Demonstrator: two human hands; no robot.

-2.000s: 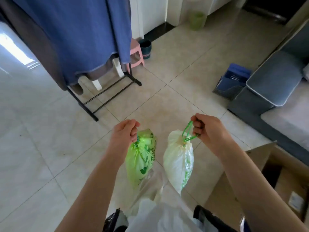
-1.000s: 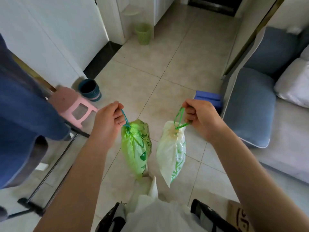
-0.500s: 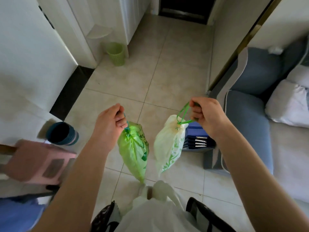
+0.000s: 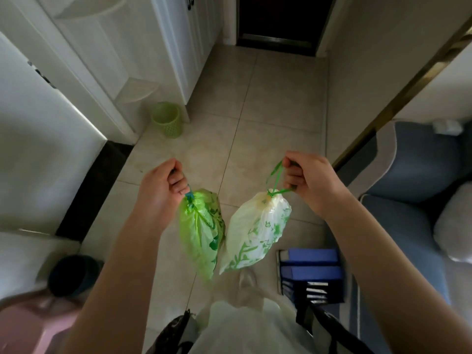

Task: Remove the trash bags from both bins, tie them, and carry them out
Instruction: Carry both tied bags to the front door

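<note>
Both my forearms are bare to the frame's edge, with no sleeve, watch or ring showing on my left hand or right hand. Below, I wear a pale, whitish top with dark straps at its sides.

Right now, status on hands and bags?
Left hand grips green bag; right hand grips white bag. Both tied, hanging. Floor to the dark doorway open.
</note>
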